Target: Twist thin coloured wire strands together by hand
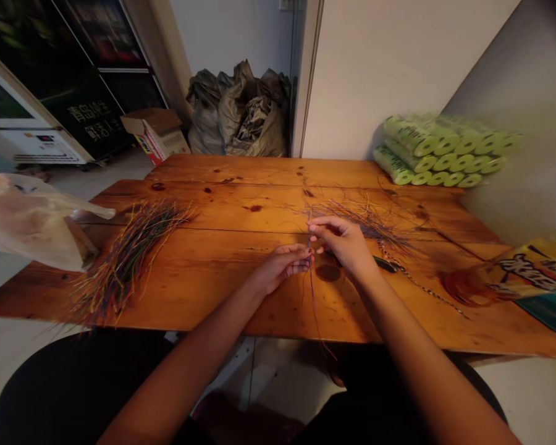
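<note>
Thin coloured wires (312, 290) hang upright between my hands over the wooden table (241, 247), their lower ends reaching past its front edge. My left hand (287, 264) pinches them lower down. Just above and to the right, my right hand (337, 238) pinches their upper part between thumb and fingers. Behind my right hand lies a loose pile of similar wires (375, 228). A thicker bundle of multicoloured wires (132, 256) rests at the table's left side. A dark object (385, 264) and a black-and-white cord (429, 289) lie right of my right wrist.
A plastic bag (32, 222) sits at the left edge. At the right are a yellow-labelled bottle (523, 272) and a teal item (549, 311). Green rolls (440, 148) are stacked at the back right. Beyond the table stand grey sacks (241, 114) and a cardboard box (160, 133).
</note>
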Available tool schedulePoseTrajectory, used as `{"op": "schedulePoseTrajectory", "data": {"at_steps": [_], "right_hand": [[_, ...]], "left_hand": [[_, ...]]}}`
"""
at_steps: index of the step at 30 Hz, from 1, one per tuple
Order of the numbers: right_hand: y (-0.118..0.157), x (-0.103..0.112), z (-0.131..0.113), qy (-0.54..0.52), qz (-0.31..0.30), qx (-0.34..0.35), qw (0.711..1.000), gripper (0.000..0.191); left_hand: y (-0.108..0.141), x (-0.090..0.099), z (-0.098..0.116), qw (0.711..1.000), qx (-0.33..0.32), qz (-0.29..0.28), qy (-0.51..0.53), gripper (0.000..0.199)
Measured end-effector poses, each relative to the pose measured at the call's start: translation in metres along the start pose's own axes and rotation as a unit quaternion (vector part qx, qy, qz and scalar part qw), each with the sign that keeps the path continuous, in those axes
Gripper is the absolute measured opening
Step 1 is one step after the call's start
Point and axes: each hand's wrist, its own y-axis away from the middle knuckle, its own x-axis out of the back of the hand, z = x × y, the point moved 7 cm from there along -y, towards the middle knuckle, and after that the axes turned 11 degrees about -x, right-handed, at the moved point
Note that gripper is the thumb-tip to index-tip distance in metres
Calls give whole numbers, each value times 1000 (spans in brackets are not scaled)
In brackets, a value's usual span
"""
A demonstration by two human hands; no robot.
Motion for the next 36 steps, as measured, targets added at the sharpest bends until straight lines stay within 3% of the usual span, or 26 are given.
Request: {"op": "schedulePoseTrajectory", "data": {"at_steps": [4, 8, 10, 12, 14, 16, 25, 31, 36], "right_hand": [[1, 5, -2, -23, 30, 14, 999, 22], [5, 10, 5, -29, 44, 0, 999, 29], [10, 4, 16, 3, -2, -42, 999, 27], [19, -10, 28, 33, -99, -97, 990, 35], [31, -23, 35, 23, -188, -135, 972, 38], [40, -30, 36, -23, -229, -149, 962, 36], [55, -40, 28, -154, -272, -200, 929, 19], [66, -45, 18, -198, -291, -208, 913, 17], [71, -44, 15, -211, -289, -214, 909, 17]], "left_hand": [[1, -2, 3, 1000, -10, -4, -8, 15], [0, 3, 11, 998, -58, 36, -6, 15], [0, 6, 18, 993, -100, 56, -18, 14], [1, 7, 23, 988, -131, 65, -47, 15], [3, 5, 25, 986, -139, 61, -74, 15], [5, 3, 25, 986, -135, 55, -84, 15], [15, -11, 45, 977, -196, 44, -70, 11], [16, -8, 64, 973, -183, 133, 56, 5], [14, -7, 80, 968, -171, 156, 91, 7]]}}
